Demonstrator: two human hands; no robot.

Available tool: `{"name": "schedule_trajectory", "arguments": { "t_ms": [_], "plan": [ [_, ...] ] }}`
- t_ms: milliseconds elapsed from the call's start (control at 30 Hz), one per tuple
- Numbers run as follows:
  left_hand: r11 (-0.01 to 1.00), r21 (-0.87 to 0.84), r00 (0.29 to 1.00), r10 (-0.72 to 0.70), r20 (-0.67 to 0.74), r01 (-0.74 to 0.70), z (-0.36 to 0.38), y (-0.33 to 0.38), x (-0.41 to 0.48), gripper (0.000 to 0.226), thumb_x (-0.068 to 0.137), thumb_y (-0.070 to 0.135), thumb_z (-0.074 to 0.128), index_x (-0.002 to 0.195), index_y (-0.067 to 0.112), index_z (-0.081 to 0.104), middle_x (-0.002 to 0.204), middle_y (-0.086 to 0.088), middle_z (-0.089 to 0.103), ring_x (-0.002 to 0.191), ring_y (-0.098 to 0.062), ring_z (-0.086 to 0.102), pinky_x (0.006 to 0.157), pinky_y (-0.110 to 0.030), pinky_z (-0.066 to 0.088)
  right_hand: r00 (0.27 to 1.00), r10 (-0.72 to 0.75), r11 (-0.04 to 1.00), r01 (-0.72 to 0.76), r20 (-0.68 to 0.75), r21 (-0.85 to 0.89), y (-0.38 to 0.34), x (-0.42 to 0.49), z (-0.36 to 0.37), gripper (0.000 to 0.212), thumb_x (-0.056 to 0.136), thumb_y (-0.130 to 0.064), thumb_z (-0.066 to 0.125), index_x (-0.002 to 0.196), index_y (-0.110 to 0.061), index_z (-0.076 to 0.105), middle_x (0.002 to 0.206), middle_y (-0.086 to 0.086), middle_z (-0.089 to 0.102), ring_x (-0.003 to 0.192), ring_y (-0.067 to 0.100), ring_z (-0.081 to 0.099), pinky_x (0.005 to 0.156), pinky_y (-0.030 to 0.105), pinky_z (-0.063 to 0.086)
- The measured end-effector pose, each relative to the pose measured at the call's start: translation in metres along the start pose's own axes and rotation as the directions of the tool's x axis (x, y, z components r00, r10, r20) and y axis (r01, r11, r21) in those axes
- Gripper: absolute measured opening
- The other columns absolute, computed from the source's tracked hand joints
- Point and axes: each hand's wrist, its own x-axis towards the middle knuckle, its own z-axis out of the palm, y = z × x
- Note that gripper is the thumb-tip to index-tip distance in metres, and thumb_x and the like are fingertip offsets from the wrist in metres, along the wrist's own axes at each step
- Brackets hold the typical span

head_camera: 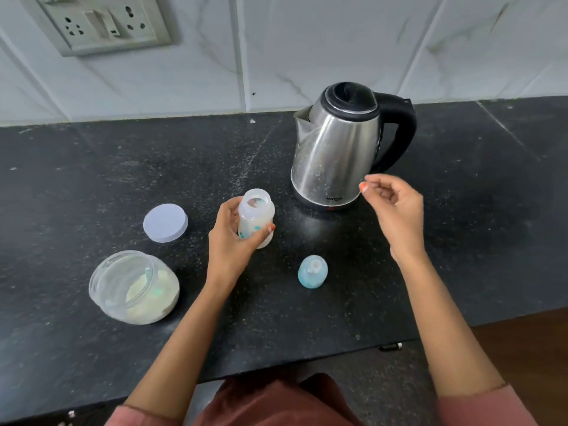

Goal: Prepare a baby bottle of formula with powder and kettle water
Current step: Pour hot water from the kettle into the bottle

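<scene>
An open translucent baby bottle (256,212) stands upright on the black counter (123,167), with some pale powder visible inside. My left hand (230,241) grips its lower body from the left. My right hand (396,207) hovers in the air just in front of the steel kettle (335,146), fingers loosely curled and holding nothing. The kettle's lid is down and its black handle points right. A clear powder jar (133,287) with a scoop inside stands open at the left. The bottle's blue teat cap (313,271) lies on the counter between my arms.
The jar's grey lid (165,222) lies flat left of the bottle. A wall socket panel (101,23) is at the top left on the tiled wall. The counter's front edge runs just before my body.
</scene>
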Motion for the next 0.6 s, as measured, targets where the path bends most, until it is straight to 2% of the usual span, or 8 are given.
{"name": "schedule_trajectory", "arguments": {
  "t_ms": [100, 200, 267, 333, 467, 533, 600],
  "plan": [
    [1.0, 0.008, 1.0, -0.01, -0.009, 0.01, 0.006, -0.002, 0.018, 0.056, 0.068, 0.017, 0.081, 0.11, 0.031, 0.047, 0.115, 0.009, 0.059, 0.107, -0.009, 0.058, 0.095, -0.032, 0.047, 0.993, 0.016, 0.995, -0.004, -0.118, 0.098, 0.002, 0.034, -0.002, 0.017, 0.082, -0.014, 0.066, 0.098, -0.012, 0.064, 0.084, -0.005, 0.062, 0.073, -0.006, 0.058, 0.073, 0.01, 0.047],
    [1.0, 0.008, 1.0, -0.008, -0.007, 0.008, 0.013, -0.002, 0.034, 0.056, 0.068, 0.017, 0.081, 0.111, 0.029, 0.047, 0.113, 0.009, 0.059, 0.107, -0.01, 0.058, 0.094, -0.031, 0.047, 0.971, 0.043, 0.981, 0.004, -0.234, 0.196, 0.007, 0.066, -0.002, 0.029, 0.082, -0.019, 0.067, 0.108, -0.011, 0.059, 0.1, 0.0, 0.061, 0.094, 0.005, 0.058, 0.081, 0.011, 0.047],
    [1.0, 0.008, 1.0, 0.0, 0.0, 0.0, 0.016, 0.0, 0.042, 0.056, 0.069, 0.017, 0.08, 0.112, 0.028, 0.046, 0.113, 0.009, 0.058, 0.107, -0.01, 0.057, 0.093, -0.029, 0.047, 0.957, 0.069, 0.976, -0.007, -0.28, 0.215, 0.01, 0.087, -0.003, 0.037, 0.083, -0.024, 0.066, 0.115, -0.011, 0.054, 0.116, 0.005, 0.056, 0.109, 0.011, 0.054, 0.083, 0.008, 0.045],
    [1.0, 0.012, 1.0, 0.008, 0.019, -0.008, 0.018, 0.0, 0.048, 0.056, 0.069, 0.016, 0.079, 0.113, 0.027, 0.046, 0.114, 0.009, 0.058, 0.107, -0.009, 0.057, 0.092, -0.027, 0.046, 0.952, 0.074, 0.98, -0.015, -0.296, 0.198, 0.015, 0.105, -0.005, 0.041, 0.083, -0.028, 0.065, 0.117, -0.011, 0.051, 0.123, 0.007, 0.053, 0.114, 0.012, 0.051, 0.086, 0.008, 0.044],
    [1.0, 0.01, 0.999, 0.014, 0.048, -0.014, 0.02, 0.002, 0.058, 0.056, 0.069, 0.017, 0.079, 0.113, 0.026, 0.047, 0.114, 0.008, 0.058, 0.108, -0.01, 0.056, 0.091, -0.026, 0.046, 0.972, 0.083, 0.971, -0.029, -0.22, 0.239, 0.024, 0.127, -0.015, 0.048, 0.084, -0.031, 0.062, 0.124, -0.007, 0.048, 0.111, -0.004, 0.056, 0.105, 0.004, 0.054, 0.092, 0.013, 0.043],
    [1.0, 0.012, 0.998, 0.012, 0.058, -0.013, 0.019, 0.002, 0.06, 0.056, 0.07, 0.017, 0.079, 0.113, 0.027, 0.046, 0.115, 0.009, 0.057, 0.109, -0.01, 0.055, 0.092, -0.025, 0.046, 0.989, 0.059, 0.978, -0.03, -0.138, 0.206, 0.029, 0.136, -0.022, 0.053, 0.075, -0.05, 0.066, 0.114, -0.015, 0.056, 0.111, -0.003, 0.059, 0.111, 0.01, 0.055, 0.102, 0.024, 0.041],
    [1.0, 0.009, 0.999, 0.001, 0.054, -0.001, 0.018, 0.001, 0.061, 0.056, 0.07, 0.017, 0.079, 0.113, 0.027, 0.045, 0.114, 0.01, 0.056, 0.109, -0.008, 0.055, 0.093, -0.025, 0.046, 0.998, 0.039, 0.984, -0.03, -0.05, 0.173, 0.032, 0.143, -0.028, 0.065, 0.057, -0.07, 0.068, 0.104, -0.025, 0.059, 0.112, -0.002, 0.062, 0.117, 0.016, 0.053, 0.106, 0.031, 0.038]
  ]
}}
